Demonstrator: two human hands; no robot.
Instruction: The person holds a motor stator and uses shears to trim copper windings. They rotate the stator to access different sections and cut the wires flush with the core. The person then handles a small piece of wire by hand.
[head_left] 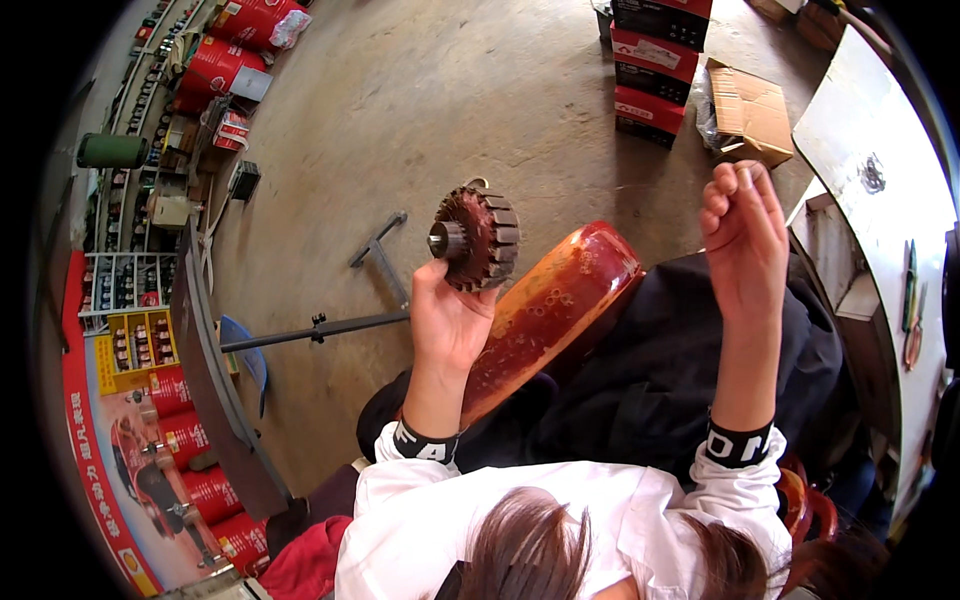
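Observation:
My left hand (pixel 455 315) is closed around the underside of a motor rotor (pixel 490 235), holding it up in front of me. The rotor has a slotted metal rim, a reddish-brown face and a short shaft pointing left. A small pale loop curls from its top edge. Off to the right, my right hand (pixel 745 225) is raised well apart from the rotor. Its fingertips are pinched together; whatever they hold, if anything, is too small to make out. Below the rotor, a long glossy red-brown piece (pixel 560 300), perhaps wood, slants beside my dark-clothed lap (pixel 650 380).
A black stand (pixel 370 325) reaches in from the left. Stacked red-and-black boxes (pixel 650 75) and an open cardboard carton (pixel 750 105) stand ahead on the concrete floor. At right, a white tabletop (pixel 890 150) bears pliers-like tools (pixel 913 325). Shelves (pixel 130 270) and red drums (pixel 222 70) line the left.

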